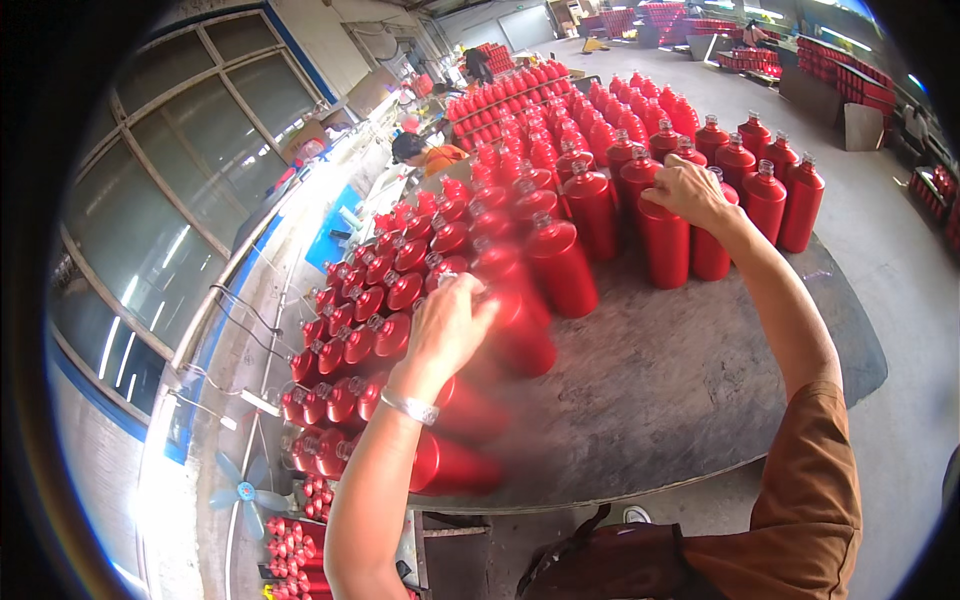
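Left forearm [376, 480] cropped; some red bottles [522, 335] blurred.

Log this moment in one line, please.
left hand: near blurred red bottle; right hand: at top of upright red bottle; surface: dark table

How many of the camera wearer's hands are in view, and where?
2: the left hand is by red bottles left of centre; the right hand is at the top of a red bottle farther right. Neither is hidden.
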Demonstrator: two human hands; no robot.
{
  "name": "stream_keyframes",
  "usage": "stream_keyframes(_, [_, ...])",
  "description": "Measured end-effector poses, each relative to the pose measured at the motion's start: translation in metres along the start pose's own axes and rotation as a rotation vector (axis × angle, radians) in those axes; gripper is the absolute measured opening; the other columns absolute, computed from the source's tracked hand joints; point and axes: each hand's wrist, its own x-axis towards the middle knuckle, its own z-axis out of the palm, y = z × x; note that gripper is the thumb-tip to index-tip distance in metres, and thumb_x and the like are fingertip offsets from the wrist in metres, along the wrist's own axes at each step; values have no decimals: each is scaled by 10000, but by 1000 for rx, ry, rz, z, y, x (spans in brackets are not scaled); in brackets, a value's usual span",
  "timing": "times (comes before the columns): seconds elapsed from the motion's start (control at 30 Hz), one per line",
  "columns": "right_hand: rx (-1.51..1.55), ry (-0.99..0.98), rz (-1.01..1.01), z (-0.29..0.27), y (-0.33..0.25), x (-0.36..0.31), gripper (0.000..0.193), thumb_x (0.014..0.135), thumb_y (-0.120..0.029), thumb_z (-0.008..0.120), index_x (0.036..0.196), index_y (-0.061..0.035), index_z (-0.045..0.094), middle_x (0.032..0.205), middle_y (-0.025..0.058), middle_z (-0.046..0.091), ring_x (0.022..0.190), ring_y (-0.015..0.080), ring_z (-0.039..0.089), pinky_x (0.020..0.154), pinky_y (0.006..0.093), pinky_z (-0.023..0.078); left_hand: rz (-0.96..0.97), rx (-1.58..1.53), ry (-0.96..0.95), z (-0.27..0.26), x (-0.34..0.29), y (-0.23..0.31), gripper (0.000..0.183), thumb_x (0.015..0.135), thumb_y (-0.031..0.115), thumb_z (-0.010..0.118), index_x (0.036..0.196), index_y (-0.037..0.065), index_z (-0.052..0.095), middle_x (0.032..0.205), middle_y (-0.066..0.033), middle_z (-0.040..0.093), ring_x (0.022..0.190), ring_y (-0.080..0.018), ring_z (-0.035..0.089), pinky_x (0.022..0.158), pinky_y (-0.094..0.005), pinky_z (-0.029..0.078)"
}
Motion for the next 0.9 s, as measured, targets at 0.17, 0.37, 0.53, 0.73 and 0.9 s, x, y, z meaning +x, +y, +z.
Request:
stream_keyframes(0.17, [94, 257, -303, 3, -33, -5, 188, 759, -201, 729, 692, -26, 713, 1163, 77, 644, 1113, 261, 612, 831, 416, 546, -114, 9, -16, 6, 15, -6, 205, 871, 195, 751, 925, 20, 659, 1001, -190, 700, 922, -384, 684, 790, -473, 538])
stream_keyframes(0.37, [38, 162, -741, 3, -102, -9, 315, 735, -226, 725, 963, -13, 768, 1453, 124, 533, 1402, 311, 427, 1011, 466, 513, -66, 95, -101, 22, 28, -8, 335, 898, 309, 736, 844, -20, 712, 1131, -196, 681, 1010, -365, 667, 874, -452, 518])
stream_keyframes(0.53, [69, -149, -594, 3, -140, 6, 319, 756, -270, 714, 929, -5, 753, 1243, 124, 659, 1262, 300, 560, 858, 450, 557, 125, 69, 22, 23, 29, -16, 338, 879, 290, 740, 800, -38, 725, 1301, -220, 606, 1077, -374, 641, 918, -454, 518])
stream_keyframes(0.73, [-86, -130, -511, 5, -167, 32, 248, 741, -236, 703, 813, -4, 750, 844, 190, 701, 821, 331, 726, 660, 447, 570, 197, -83, 4, 35, 65, -28, 287, 798, 238, 728, 796, -49, 730, 1264, -214, 629, 1098, -373, 636, 955, -445, 509])
stream_keyframes(0.9, [-20, -302, -465, 0, -156, 49, 341, 735, -345, 727, 867, -34, 774, 918, 166, 737, 854, 310, 730, 695, 439, 571, 232, 55, -3, 52, 74, -23, 284, 801, 254, 682, 740, -20, 724, 1150, -198, 655, 1057, -367, 634, 918, -454, 523])
